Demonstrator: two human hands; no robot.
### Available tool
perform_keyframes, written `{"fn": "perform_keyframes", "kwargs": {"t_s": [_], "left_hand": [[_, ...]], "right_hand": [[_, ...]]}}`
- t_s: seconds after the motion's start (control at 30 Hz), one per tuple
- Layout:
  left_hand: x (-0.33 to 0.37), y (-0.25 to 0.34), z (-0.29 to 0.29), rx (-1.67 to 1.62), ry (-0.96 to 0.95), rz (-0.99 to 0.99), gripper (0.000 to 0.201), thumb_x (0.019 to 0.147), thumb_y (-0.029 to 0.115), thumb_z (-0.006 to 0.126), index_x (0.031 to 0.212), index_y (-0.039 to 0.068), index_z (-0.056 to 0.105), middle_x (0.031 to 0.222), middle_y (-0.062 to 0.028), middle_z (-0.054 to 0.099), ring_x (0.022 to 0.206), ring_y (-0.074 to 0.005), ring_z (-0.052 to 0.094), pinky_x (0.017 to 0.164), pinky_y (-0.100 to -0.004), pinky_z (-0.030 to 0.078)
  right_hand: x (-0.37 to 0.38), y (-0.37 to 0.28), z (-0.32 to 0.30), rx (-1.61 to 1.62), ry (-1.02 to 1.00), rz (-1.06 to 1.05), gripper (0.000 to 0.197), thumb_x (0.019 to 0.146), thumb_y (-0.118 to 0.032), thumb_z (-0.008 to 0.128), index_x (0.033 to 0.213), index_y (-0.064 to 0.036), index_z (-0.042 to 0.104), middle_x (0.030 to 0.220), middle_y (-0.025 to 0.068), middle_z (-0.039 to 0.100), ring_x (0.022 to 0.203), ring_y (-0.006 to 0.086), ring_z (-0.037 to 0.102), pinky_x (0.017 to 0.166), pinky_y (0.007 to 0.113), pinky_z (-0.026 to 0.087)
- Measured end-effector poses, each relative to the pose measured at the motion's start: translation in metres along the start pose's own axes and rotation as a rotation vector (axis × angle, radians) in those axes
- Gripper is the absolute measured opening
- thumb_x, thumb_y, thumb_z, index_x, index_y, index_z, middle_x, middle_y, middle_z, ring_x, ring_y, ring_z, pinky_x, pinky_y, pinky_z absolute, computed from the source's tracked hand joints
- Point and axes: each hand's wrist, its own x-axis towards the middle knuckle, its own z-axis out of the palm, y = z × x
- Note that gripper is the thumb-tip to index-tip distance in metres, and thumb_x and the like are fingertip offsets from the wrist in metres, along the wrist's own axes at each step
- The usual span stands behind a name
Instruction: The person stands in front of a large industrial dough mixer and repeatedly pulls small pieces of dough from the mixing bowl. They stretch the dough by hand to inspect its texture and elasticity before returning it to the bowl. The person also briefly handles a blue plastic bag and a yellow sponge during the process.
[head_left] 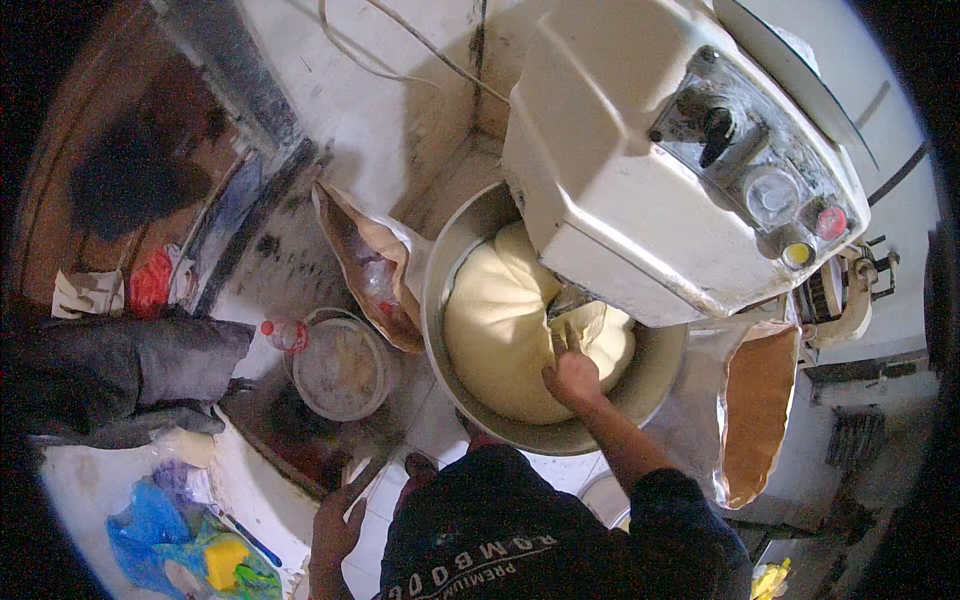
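Observation:
A large mass of pale, smooth dough (505, 335) fills much of the round metal mixing bowl (435, 300). My right hand (572, 378) reaches into the bowl from the lower right, its outstretched fingers touching the dough beside a fold near the centre. Above the bowl's far right side stands the off-white mixer head (610, 190), hiding part of the dough. Low on the left, my left hand (335, 528) is outside the bowl, fingers apart and stretched forward next to a dark table edge. Pale strips show by those fingers; whether they are floor or an object is unclear.
An opened paper sack (385, 260) stands left of the bowl, another brown sack (762, 410) right of it. Further left are a round clear tub (345, 370) and a red-capped plastic bottle (285, 335). Coloured plastic bags (195, 540) lie lower left. Mixer controls (755, 160) face up.

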Motion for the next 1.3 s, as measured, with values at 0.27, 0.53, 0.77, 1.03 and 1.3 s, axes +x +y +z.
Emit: {"fn": "perform_keyframes", "kwargs": {"t_s": [0.27,0.53,0.77,1.03,1.3], "left_hand": [[0.001,0.010,-0.007,-0.079,-0.018,-0.112,0.022,0.084,0.019,0.053,0.096,0.000,0.057,0.094,-0.0217,0.059,0.088,-0.0350,0.058,0.075,-0.0426,0.045],[0.002,0.006,0.002,-0.121,0.125,0.006,0.019,0.083,0.014,0.055,0.095,-0.001,0.056,0.092,-0.0213,0.059,0.087,-0.0338,0.058,0.076,-0.0396,0.046],[0.002,0.024,-0.001,-0.006,0.100,-0.026,0.017,0.083,0.015,0.056,0.092,0.001,0.056,0.092,-0.0186,0.059,0.088,-0.0339,0.057,0.074,-0.0408,0.044],[-0.006,0.004,0.004,-0.068,0.186,0.033,0.022,0.081,0.015,0.057,0.097,0.000,0.054,0.094,-0.0192,0.059,0.090,-0.0346,0.056,0.079,-0.0400,0.044],[-0.010,-0.027,0.041,-0.097,0.031,0.081,0.028,0.081,0.018,0.058,0.103,0.001,0.055,0.097,-0.0179,0.059,0.092,-0.0310,0.057,0.080,-0.0393,0.045]], "right_hand": [[0.083,-0.005,0.141,0.029,0.132,-0.071,0.021,0.070,-0.021,0.058,0.081,-0.0047,0.065,0.089,0.0144,0.063,0.092,0.0295,0.058,0.073,0.038,0.049],[-0.010,0.032,0.039,-0.111,-0.208,-0.307,0.023,0.075,-0.024,0.053,0.080,-0.0041,0.063,0.078,0.0169,0.062,0.078,0.0306,0.060,0.071,0.042,0.048],[-0.046,0.064,0.059,0.012,-0.666,-0.413,0.028,0.082,-0.025,0.044,0.087,-0.0051,0.063,0.088,0.0178,0.062,0.085,0.0317,0.060,0.073,0.045,0.047],[0.024,0.148,0.158,-0.105,-0.885,-0.155,0.035,0.081,-0.033,0.045,0.100,-0.0064,0.056,0.103,0.0190,0.052,0.097,0.0339,0.050,0.082,0.048,0.039],[0.054,0.178,0.122,-0.375,-0.686,-0.088,0.047,0.081,-0.041,0.045,0.114,-0.0078,0.049,0.117,0.0202,0.043,0.110,0.0361,0.040,0.091,0.050,0.031]]}}
